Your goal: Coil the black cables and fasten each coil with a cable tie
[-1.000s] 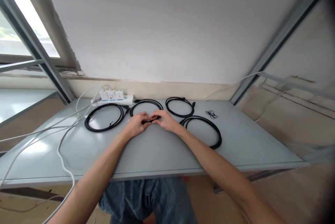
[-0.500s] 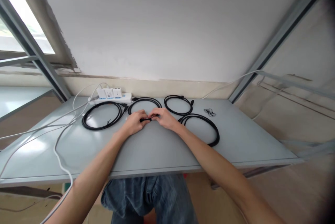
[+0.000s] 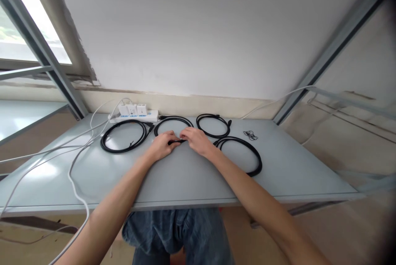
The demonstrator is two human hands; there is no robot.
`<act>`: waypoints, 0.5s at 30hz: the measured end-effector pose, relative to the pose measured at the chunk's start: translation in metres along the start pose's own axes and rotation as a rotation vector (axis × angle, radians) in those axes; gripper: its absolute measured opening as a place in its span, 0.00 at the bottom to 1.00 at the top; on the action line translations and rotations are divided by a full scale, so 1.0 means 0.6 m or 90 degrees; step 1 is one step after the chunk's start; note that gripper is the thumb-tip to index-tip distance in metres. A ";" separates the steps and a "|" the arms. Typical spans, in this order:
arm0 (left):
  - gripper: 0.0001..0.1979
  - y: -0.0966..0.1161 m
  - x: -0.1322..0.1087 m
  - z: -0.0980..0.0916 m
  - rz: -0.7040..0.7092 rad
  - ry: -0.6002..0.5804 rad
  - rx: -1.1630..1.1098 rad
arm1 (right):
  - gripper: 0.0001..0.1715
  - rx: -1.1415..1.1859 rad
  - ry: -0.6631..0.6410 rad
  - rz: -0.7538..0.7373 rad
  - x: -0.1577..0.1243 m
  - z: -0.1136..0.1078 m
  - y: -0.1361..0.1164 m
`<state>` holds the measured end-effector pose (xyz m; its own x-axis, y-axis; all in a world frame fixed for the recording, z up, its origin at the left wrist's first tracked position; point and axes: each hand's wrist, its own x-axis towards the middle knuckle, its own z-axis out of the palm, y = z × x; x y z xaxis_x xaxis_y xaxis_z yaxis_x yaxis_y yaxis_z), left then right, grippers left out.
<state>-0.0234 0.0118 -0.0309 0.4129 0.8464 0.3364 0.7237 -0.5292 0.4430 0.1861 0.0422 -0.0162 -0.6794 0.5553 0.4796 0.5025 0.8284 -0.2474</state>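
My left hand (image 3: 163, 145) and my right hand (image 3: 196, 140) meet at the middle of the grey table (image 3: 185, 174), fingers pinched together on the near side of a black cable coil (image 3: 173, 122). A short dark stretch of that cable (image 3: 175, 142) shows between my fingertips. A larger black coil (image 3: 123, 141) lies to the left of my hands. Another black coil (image 3: 239, 153) lies just right of my right wrist, and a smaller one (image 3: 213, 125) sits behind it.
A white power strip (image 3: 134, 115) with white plugs sits at the table's back edge. White cords (image 3: 74, 162) trail over the left side and off the front edge. A small black tie (image 3: 250, 135) lies at the back right. A wall rises behind.
My hands stay pinched on the cable in the same spot; my fingers have shifted slightly. The view has shifted a little.
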 end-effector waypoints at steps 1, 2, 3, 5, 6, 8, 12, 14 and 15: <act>0.11 0.000 0.000 0.001 0.000 0.001 0.001 | 0.13 -0.032 -0.007 0.022 0.001 -0.002 -0.008; 0.11 0.001 -0.001 0.001 -0.002 0.002 0.003 | 0.14 -0.052 -0.011 0.052 0.002 -0.005 -0.015; 0.11 0.001 -0.001 0.002 -0.004 0.003 0.006 | 0.13 -0.060 -0.010 0.093 0.003 -0.007 -0.022; 0.11 0.002 -0.002 0.003 -0.009 0.004 0.011 | 0.13 -0.041 0.007 0.196 0.006 -0.010 -0.033; 0.11 0.003 -0.002 0.003 -0.009 0.003 0.013 | 0.12 -0.019 0.019 0.249 0.008 -0.012 -0.037; 0.11 0.003 -0.002 0.004 -0.007 0.000 0.015 | 0.10 0.029 0.041 0.331 0.010 -0.016 -0.039; 0.12 0.005 -0.002 0.003 0.005 -0.011 0.017 | 0.13 0.124 0.068 0.391 0.008 -0.021 -0.030; 0.12 0.008 -0.002 0.003 0.011 -0.019 0.024 | 0.14 0.209 0.069 0.425 0.005 -0.018 -0.022; 0.12 0.009 -0.002 0.003 0.013 -0.025 0.031 | 0.15 0.263 0.062 0.453 0.003 -0.016 -0.017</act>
<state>-0.0188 0.0080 -0.0303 0.4483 0.8377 0.3120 0.7402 -0.5435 0.3958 0.1847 0.0339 -0.0047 -0.2143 0.9639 0.1583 0.5442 0.2524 -0.8001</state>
